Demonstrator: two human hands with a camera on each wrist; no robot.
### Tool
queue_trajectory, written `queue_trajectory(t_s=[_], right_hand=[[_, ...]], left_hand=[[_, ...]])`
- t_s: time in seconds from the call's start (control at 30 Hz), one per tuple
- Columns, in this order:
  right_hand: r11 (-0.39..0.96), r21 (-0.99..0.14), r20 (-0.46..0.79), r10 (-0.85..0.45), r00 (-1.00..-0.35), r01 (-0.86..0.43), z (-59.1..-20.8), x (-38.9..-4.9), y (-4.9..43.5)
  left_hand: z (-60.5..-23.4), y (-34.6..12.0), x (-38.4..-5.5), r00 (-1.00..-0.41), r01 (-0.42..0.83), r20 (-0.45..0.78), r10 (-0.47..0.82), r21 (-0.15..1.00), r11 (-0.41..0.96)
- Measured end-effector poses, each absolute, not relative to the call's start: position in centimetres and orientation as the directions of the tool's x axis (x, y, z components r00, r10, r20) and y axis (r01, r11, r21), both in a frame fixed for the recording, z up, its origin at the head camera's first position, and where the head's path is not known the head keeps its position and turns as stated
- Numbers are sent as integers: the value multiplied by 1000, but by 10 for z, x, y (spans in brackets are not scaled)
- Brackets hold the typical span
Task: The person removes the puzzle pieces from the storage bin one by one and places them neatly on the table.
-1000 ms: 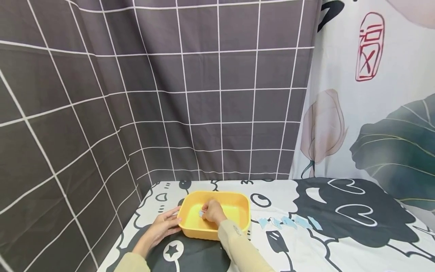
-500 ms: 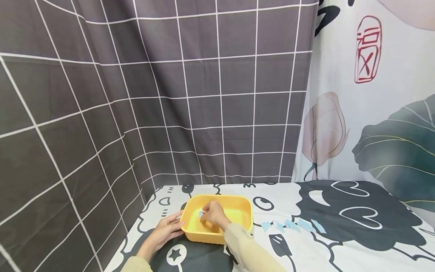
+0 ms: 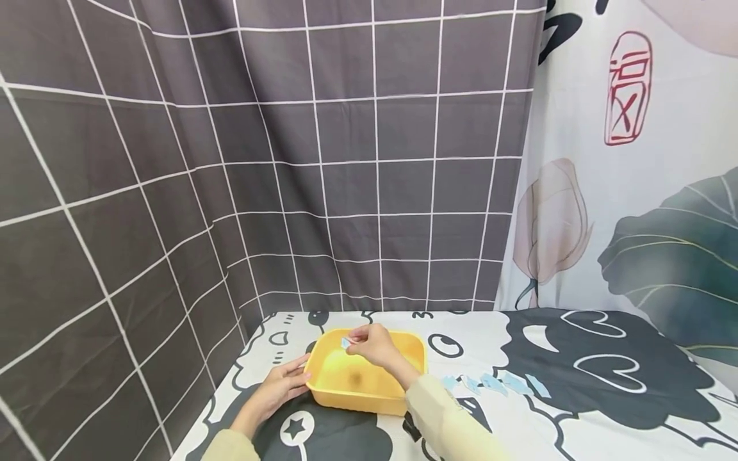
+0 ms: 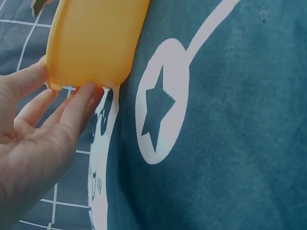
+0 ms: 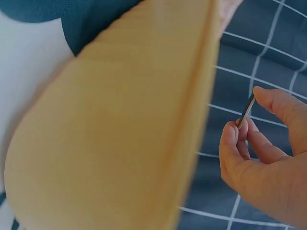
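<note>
A yellow plastic basin (image 3: 369, 402) stands on the patterned cloth. My left hand (image 3: 277, 392) rests against its left end; in the left wrist view, fairly straight fingers (image 4: 79, 108) touch the end wall and rim. Above the basin's left half, my right hand (image 3: 377, 347) pinches a small flat light-blue piece (image 3: 347, 342) between thumb and fingertips. That thin piece (image 5: 246, 110) appears nearly edge-on in the right wrist view, with the yellow wall (image 5: 105, 134) beside the hand. The forearm hides part of the basin's right side.
Several light-blue flat pieces (image 3: 494, 383) lie in a row on the cloth (image 3: 467, 323), right of the basin. A dark grid curtain (image 3: 375, 192) hangs behind and to the left. A floral curtain (image 3: 576, 147) hangs at the back right.
My right hand has risen from inside the basin with the pinched piece, up towards its far rim. My left hand stays at the basin's left end. The view has shifted slightly.
</note>
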State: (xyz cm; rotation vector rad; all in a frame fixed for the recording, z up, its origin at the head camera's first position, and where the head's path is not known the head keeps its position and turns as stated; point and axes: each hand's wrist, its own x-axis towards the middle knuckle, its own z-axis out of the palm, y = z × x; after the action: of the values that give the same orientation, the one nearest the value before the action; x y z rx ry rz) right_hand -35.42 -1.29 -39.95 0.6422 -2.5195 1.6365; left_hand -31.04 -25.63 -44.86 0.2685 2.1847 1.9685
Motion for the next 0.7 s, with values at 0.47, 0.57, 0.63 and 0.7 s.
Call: queue_trajectory(t_s=[0.47,0.57,0.63,0.7], right_hand=[[420,-856,253,-170,-952,-302,-370,-347,67],[425,-854,261,-146,-954,-299,-367,-344,86],[428,-852,270,-132,-954,-300,-364,-342,99],[434,-851,273,-113,-955,-295,-363,-340,111]], left_hand=[[-450,-251,-313,-971,-12,-45,236,990,141],[-448,-252,-312,-973,-18,-52,226,989,149],[-447,-253,-311,-974,-22,-56,219,988,155],[-447,-253,-312,-974,-21,-55,218,988,154]])
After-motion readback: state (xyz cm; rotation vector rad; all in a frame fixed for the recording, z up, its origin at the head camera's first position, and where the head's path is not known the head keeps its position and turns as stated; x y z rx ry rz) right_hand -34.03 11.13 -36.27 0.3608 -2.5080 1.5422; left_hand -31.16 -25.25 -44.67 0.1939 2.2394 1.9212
